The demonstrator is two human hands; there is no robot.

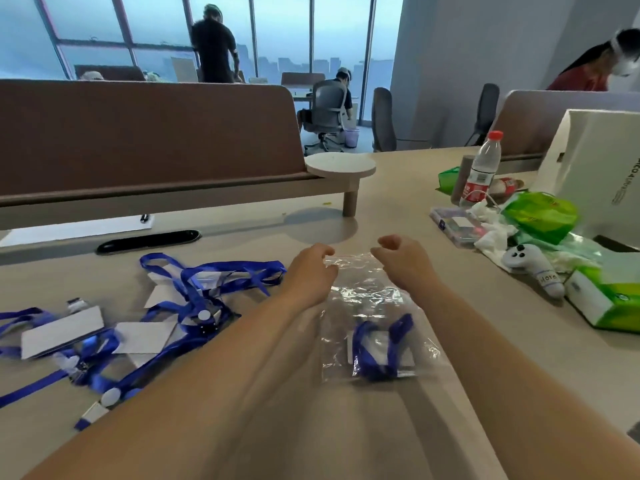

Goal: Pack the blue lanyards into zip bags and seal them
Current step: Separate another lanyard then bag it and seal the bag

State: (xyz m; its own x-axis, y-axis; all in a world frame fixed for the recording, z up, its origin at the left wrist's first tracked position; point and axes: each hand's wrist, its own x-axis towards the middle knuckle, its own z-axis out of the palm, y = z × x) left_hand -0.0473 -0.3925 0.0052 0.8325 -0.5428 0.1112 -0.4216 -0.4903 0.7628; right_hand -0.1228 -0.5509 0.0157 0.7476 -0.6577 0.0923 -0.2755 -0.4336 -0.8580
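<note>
**Zip bag on bench, both hands at its mouth**

- The zip bag (367, 306) lies flat on the bench (398, 199), directly in front of the person and between the two forearms. It is clear plastic, crinkled, with its mouth at the far end.
- One blue lanyard (381, 348) is inside the bag, bunched at the near, bottom end with a white card beside it.
- The left hand (311, 271) is at the far-left corner of the bag, fingers curled, thumb and fingertips pinching the top edge.
- The right hand (405, 265) is at the far-right corner, fingers curled, thumb tip on the same edge. It also appears to be pinching.
- The frame is too blurred to tell whether the zip strip is pressed closed.
- The loose lanyards (194, 289) are in a tangled heap on the bench to the left of the left forearm, with white badge cards and clips mixed in. The heap lies just beside the left wrist and apart from the bag.
- Right side of the bench, well apart from the bag:
  - a water bottle (481, 171) with a red cap, upright
  - a green plastic bag (540, 213)
  - crumpled white tissue
  - a grey controller (533, 268)
  - a green-and-white tissue box (609, 303)
  - a large white carton (595, 168)
- A brown divider panel (145, 133) stands along the far edge on the left, with a small round shelf (341, 164) at its end.
</note>
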